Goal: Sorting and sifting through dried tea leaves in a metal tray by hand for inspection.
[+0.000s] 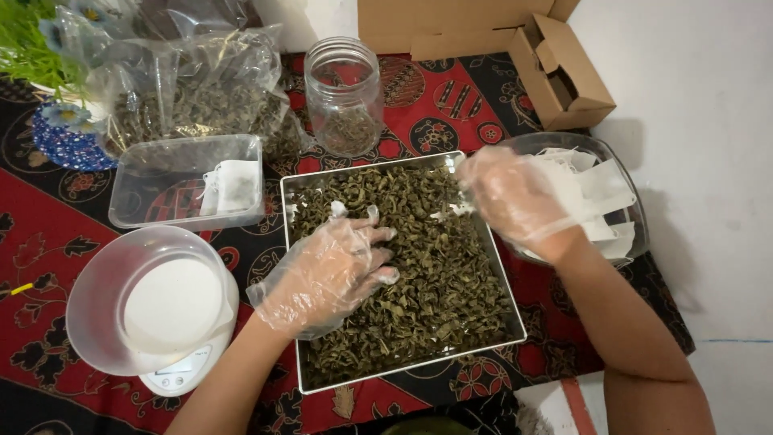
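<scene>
A square metal tray in the middle holds a heap of dried green leaves. My left hand, in a loose clear plastic glove, rests palm down on the leaves with its fingers spread. My right hand, also gloved, hovers over the tray's right rim beside a clear bowl of white paper sachets. Its fingers are curled near a small white piece; I cannot tell whether it grips it.
A white kitchen scale with a clear bowl stands at the left. Behind it are a clear plastic box with white sachets, bags of dried leaves, a glass jar and an open cardboard box. A red and black patterned cloth covers the surface.
</scene>
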